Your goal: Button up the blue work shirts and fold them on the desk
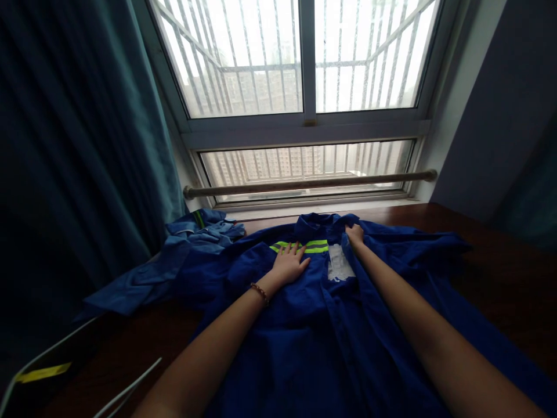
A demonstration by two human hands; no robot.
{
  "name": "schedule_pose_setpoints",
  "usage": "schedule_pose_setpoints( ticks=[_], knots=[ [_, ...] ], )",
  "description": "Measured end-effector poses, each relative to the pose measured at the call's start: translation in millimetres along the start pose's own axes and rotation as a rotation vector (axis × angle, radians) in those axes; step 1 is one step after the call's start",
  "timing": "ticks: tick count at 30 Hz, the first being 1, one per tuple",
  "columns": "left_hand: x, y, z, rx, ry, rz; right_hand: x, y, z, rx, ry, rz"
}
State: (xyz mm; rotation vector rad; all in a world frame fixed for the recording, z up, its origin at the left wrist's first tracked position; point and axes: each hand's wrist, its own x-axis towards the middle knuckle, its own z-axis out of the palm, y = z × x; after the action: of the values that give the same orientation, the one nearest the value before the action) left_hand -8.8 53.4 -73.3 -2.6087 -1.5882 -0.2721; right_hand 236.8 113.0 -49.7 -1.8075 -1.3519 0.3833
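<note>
A dark blue work jacket (282, 342) lies spread front side up, its collar toward the window. Across its chest runs a yellow-green and grey reflective strip (317, 246). My left hand (289, 264) rests flat on the left chest part, fingers spread, fingertips over the strip. My right hand (355, 234) is closed on the front edge of the jacket's right panel, near the collar. Between the two panels a whitish patch (339, 263) shows inside the opening. The fingertips of my right hand are partly hidden by cloth.
A lighter blue folded garment (204, 232) lies at the left, by the teal curtain (87, 116). White cords (130, 386) and a yellow tag (43, 372) are at the lower left. Beyond the brown wooden surface (400, 215), a horizontal rail (308, 184) crosses the barred window.
</note>
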Motion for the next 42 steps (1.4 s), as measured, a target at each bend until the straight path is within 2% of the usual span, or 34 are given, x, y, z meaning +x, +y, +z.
schedule_pose_setpoints(
  ticks=[5, 9, 11, 14, 17, 21, 25, 31, 34, 38, 42],
  knots=[
    [2.7, 13.0, -13.9, 0.080, 0.051, 0.038, -5.9, -8.4, -4.2, 0.202, -0.069, 0.025],
    [14.2, 34.3, -27.1, 0.008, 0.021, 0.251, -39.8, -16.4, -5.6, 0.322, -0.135, -0.041],
    [21.1, 45.9, -28.4, -0.056, 0.024, 0.302, -58.9, -16.8, -4.9, 0.317, -0.175, -0.063],
    [27.0, 59.8, -23.1, -0.094, 0.065, 0.270, -81.8, -14.9, -3.3, 0.224, -0.214, -0.102],
    [25.4, 64.7, -14.2, -0.141, 0.127, 0.223, -96.9, -15.0, -4.4, 0.096, -0.216, -0.178],
    [20.9, 59.2, -5.0, -0.435, 0.213, 0.141, -111.1, -21.1, -11.7, -0.050, -0.289, -0.272],
    [23.8, 52.7, -0.1, -0.661, 0.213, 0.056, -120.9, -26.1, -19.6, -0.165, -0.356, -0.243],
    [33.1, 47.7, 6.1, -0.723, 0.174, -0.018, -112.4, -22.5, -20.2, -0.130, -0.361, -0.087],
    [36.3, 45.4, 7.8, -0.737, 0.161, -0.029, -95.1, -19.7, -16.3, 0.013, -0.345, 0.004],
    [37.3, 45.3, 8.3, -0.763, 0.166, -0.049, -73.1, -15.4, -9.9, 0.254, -0.242, 0.117],
    [35.5, 46.4, 8.5, -0.779, 0.195, -0.068, -63.1, -8.1, -1.8, 0.443, -0.157, 0.134]
  ],
)
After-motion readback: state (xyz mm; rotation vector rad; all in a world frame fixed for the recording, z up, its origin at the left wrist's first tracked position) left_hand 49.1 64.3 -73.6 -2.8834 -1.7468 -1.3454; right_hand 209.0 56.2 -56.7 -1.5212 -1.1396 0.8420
